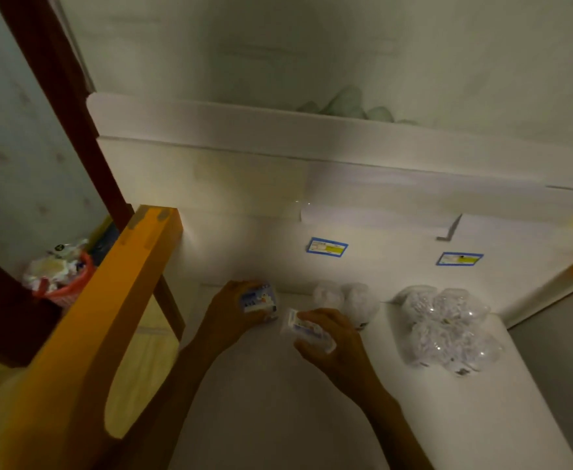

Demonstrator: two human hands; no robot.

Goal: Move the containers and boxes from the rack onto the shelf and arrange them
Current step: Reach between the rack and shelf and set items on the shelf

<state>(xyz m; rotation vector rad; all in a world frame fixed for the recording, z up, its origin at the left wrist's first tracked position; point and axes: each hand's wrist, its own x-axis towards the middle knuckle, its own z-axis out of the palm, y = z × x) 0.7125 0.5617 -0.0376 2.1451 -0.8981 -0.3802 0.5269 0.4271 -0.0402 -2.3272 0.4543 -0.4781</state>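
Orange wood of a post [136, 276] runs up the left edge, with a red basket [63, 290] of wrappers beyond it. Just right of the post, the left hand [234, 310] has its fingers curled round a small blue-and-white box [260, 300] resting on the white shelf [278, 401], near the left end. Close beside it, the right hand [337, 344] pinches a second box [307, 329] between thumb and fingers, tilted and near the first; whether it touches the shelf I cannot tell. Further right sit a clear twin container [346, 300], then a larger cluster of clear containers [448, 329], with two blue-edged labels [327, 246] on the panel behind. This looks like the placing and arranging step: both boxes are at the shelf. Next, the right box likely needs levelling and setting flush beside the left one before either hand lets go
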